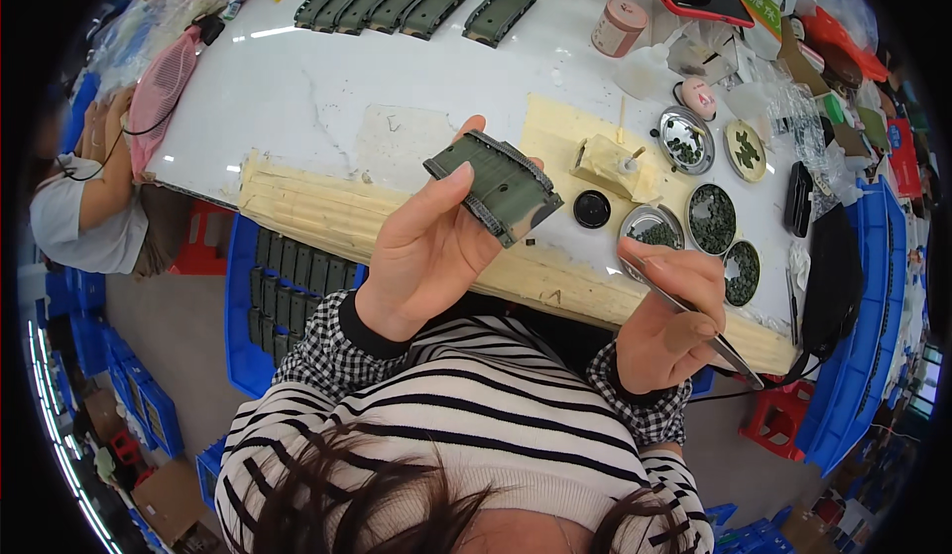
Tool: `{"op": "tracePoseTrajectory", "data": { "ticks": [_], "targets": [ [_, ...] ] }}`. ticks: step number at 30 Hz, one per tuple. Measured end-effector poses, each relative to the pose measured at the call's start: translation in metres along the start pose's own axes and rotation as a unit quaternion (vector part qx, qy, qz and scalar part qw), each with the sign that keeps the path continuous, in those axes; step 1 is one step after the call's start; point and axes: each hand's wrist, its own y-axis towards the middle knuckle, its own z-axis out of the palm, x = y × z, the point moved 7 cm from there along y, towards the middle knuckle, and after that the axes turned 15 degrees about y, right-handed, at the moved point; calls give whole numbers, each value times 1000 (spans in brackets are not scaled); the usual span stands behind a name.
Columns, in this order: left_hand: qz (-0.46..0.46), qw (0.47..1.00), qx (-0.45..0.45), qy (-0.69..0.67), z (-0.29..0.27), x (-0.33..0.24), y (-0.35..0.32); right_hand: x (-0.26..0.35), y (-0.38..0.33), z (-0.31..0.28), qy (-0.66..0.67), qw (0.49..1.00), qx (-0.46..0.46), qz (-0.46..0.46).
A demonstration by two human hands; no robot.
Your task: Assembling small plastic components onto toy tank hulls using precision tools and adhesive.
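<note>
My left hand (421, 246) grips a dark green, slightly curved plastic part (493, 179) with ridged edges and a tan camouflage patch at one end. The thumb lies on its upper face and the fingers are behind it. My right hand (679, 321) holds metal tweezers (732, 358), slanting down to the right; their other end is hidden by the fingers. Just beyond this hand stands a round metal dish (635, 214) of small dark green pieces. Two more dishes of such pieces, a far one (732, 197) and a near one (756, 261), sit beside it.
Several similar green parts (382, 5) lie in a row at the back, with a single one (499, 14) apart. A yellow-taped block (600, 162) and a black round cap (592, 210) are near the dishes. A blue crate (241, 331) of parts stands below left; another person's arm (94, 182) is at the left.
</note>
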Motion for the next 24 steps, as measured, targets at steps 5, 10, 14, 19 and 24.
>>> {"op": "tracePoseTrajectory", "data": {
  "ticks": [5, 10, 14, 19, 24],
  "targets": [
    [-81, 952, 82, -284, 4, 8, 10, -3, -6, 4, 61, 998, -1, 13],
    [-139, 931, 73, -331, 21, 15, 14, 7, -1, 14, 63, 996, 68, -1],
    [-138, 932, 73, -328, 23, 17, 15, 8, -2, 16, 64, 995, 73, -4],
    [-132, 941, 55, -306, 19, 19, 15, 10, 0, 15, 42, 996, 73, 0],
    [-122, 953, 44, -275, 14, 20, 16, 8, 2, 7, 40, 998, 41, -23]
  ]
}}
